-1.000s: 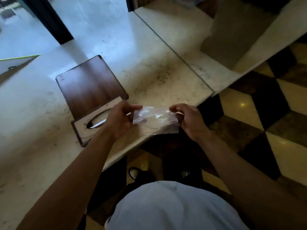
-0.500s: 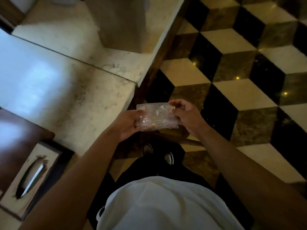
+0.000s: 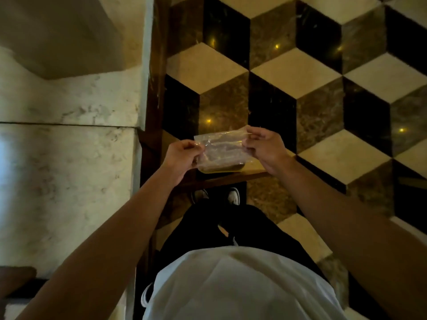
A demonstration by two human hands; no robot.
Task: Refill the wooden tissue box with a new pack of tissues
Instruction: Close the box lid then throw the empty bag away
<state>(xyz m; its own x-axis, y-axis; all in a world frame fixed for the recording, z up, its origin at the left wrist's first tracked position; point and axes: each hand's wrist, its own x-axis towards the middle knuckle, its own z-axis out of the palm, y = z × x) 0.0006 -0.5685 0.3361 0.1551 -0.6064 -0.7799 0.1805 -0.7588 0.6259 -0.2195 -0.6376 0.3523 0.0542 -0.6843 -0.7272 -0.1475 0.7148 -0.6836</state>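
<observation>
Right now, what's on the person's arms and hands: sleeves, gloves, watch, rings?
Both forearms are bare up to the frame edge, no sleeves in view. The left hand and right hand are ungloved. No watch, band or ring shows. Below are a white shirt and dark trousers.

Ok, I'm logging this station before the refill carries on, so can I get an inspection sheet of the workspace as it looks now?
Surface: pale marble counter, bare where visible.
Job's things: clear plastic wrapper held over the floor; a dark wooden piece at the lower left edge, too cropped to identify.
Clutter: nothing seen.
Grippers: left hand and right hand each pinch a wrapper end.
Cables: nothing seen.
Surroundings: cube-patterned tile floor; shoes below.
</observation>
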